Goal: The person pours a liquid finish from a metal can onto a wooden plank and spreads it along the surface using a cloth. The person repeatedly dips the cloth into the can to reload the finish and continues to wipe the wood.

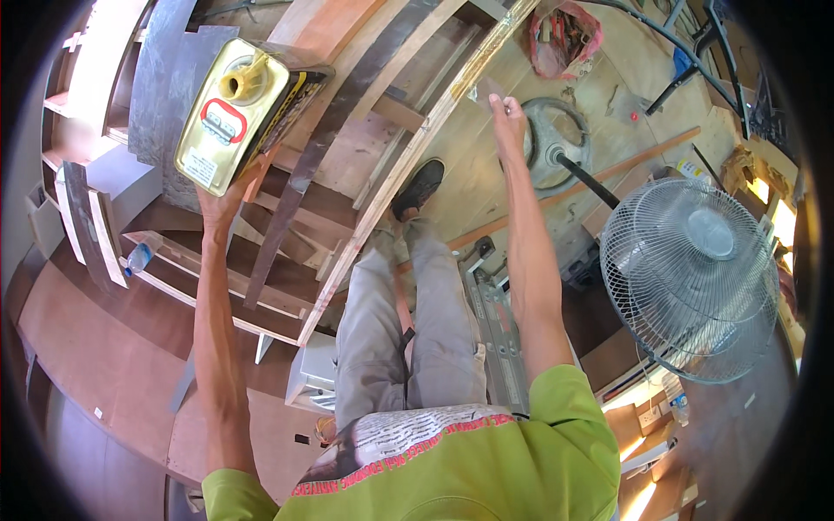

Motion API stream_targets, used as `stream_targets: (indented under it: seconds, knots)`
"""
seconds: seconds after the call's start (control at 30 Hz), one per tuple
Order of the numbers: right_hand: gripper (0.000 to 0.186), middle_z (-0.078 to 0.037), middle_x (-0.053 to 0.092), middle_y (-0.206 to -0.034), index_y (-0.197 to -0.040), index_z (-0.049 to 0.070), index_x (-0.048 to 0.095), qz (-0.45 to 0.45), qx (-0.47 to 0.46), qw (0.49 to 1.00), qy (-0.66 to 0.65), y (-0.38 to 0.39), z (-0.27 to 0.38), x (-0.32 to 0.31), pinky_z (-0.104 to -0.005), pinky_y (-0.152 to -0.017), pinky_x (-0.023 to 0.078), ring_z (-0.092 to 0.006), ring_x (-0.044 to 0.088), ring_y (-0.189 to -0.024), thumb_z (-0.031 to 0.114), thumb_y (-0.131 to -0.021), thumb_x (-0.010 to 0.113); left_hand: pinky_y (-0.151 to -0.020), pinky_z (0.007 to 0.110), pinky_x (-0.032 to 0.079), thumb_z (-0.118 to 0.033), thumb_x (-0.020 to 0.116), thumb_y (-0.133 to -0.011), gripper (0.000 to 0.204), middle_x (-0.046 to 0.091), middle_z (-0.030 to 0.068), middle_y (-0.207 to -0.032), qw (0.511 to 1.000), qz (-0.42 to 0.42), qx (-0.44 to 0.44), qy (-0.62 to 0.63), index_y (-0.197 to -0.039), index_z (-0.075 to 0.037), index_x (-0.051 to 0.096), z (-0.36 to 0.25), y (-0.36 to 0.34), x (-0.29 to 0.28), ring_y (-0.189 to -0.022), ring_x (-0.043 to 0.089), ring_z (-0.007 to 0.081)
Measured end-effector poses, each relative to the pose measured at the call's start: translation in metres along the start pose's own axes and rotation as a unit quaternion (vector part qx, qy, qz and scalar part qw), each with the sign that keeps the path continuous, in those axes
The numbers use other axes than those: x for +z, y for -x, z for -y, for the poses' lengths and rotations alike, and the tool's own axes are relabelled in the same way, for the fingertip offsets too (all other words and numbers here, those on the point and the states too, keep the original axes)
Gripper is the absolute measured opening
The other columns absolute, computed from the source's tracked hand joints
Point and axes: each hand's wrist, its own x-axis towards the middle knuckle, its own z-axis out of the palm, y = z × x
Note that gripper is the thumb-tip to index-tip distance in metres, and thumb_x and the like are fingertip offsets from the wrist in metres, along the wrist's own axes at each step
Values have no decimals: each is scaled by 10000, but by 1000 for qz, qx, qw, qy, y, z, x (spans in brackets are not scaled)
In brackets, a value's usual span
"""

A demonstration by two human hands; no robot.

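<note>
My left hand [224, 198] grips a rectangular metal can [198, 143] from below, its fingers mostly hidden behind the can. The can is tilted so its gold top faces me, with a red-framed handle and an open spout coated in yellowish residue. Out to the right, my right hand [510, 122] is closed on a thin, pale, flat scraper [486, 94], whose blade is hard to make out. The blade is close to a long wooden strip [408, 156]. Toward its far end, the strip's upper edge looks wet and glossy yellow.
A standing fan [691, 278] is at the right, its round base [556, 143] beyond my right hand. Wooden frames and planks [295, 182] fill the left. A red bag [565, 39] lies on the far floor, and a folded aluminium ladder [495, 330] lies beside my legs.
</note>
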Motion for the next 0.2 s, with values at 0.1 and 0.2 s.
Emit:
stream_targets:
  seconds: [0.1, 0.2]
  knots:
    - [335, 52, 425, -649, -736, 68, 516, 33, -11, 999, -13, 4, 12, 12, -270, -507, 292, -54, 343, -599, 298, -913, 685, -852, 307, 497, -202, 832, -747, 420, 699, 59, -1047, 1000, -5, 0, 0, -1103, -31, 687, 2, 1, 1, -926, 635, 157]
    - [344, 50, 424, -645, -731, 69, 512, 62, -24, 997, -25, 0, 11, 24, -275, -504, 291, -55, 340, -594, 306, -911, 686, -856, 310, 496, -211, 832, -746, 429, 697, 60, -1056, 1000, -2, 11, -3, -1110, -35, 686, 6, -2, -1, -933, 634, 157]
